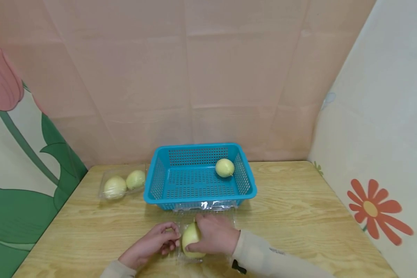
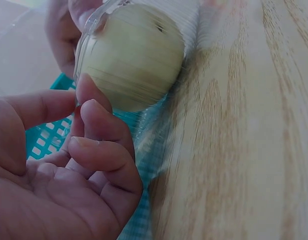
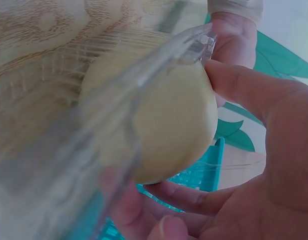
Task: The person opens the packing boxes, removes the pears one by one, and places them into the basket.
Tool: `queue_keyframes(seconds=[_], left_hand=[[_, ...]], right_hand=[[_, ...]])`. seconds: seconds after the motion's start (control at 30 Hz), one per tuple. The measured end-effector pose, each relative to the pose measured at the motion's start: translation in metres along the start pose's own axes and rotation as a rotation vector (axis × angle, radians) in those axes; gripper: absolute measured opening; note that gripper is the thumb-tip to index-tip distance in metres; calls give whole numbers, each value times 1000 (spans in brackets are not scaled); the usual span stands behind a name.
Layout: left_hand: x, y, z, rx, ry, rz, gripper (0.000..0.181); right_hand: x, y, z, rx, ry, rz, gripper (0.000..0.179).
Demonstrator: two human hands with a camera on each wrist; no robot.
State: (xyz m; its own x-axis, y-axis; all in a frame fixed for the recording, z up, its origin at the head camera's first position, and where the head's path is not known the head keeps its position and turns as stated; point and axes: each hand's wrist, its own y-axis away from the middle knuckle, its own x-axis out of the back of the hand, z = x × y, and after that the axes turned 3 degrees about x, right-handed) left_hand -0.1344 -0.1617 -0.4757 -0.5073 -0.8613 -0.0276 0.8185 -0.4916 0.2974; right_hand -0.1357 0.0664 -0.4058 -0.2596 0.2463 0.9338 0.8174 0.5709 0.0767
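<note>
In the head view a clear plastic clamshell box (image 1: 226, 205) lies with its lid up on the table in front of the basket. A pale yellow-green pear (image 1: 190, 240) sits in the left part of the box. My right hand (image 1: 217, 234) grips that pear from the right, thumb and fingers curved around it. With thumb and index finger, my left hand (image 1: 155, 244) pinches the box's left rim, as the left wrist view shows at the clear edge (image 2: 82, 47). In the right wrist view, blurred clear plastic covers part of the pear (image 3: 169, 120).
Behind the box stands a blue perforated basket (image 1: 251, 189) with one pear (image 1: 224, 168) in its right part. To its left sits another clear box (image 1: 102, 189) holding two pears (image 1: 115, 187). The wooden table (image 1: 292, 216) meets a pinkish back wall and flower-printed sides.
</note>
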Motion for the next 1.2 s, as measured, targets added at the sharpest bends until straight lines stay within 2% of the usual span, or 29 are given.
queue_keyframes(seconds=[0.37, 0.8, 1.07, 1.2], left_hand=[[1, -1, 1, 6, 1, -1, 10], [-4, 1, -1, -45, -3, 10, 10], [-4, 3, -1, -49, -4, 11, 15], [-4, 3, -1, -40, 2, 9, 11]], right_hand=[[-3, -2, -3, -37, -22, -28, 66], [-7, 2, -3, -20, -49, -18, 69], [3, 12, 3, 4, -105, 9, 68], [9, 17, 5, -1, -119, 10, 68]])
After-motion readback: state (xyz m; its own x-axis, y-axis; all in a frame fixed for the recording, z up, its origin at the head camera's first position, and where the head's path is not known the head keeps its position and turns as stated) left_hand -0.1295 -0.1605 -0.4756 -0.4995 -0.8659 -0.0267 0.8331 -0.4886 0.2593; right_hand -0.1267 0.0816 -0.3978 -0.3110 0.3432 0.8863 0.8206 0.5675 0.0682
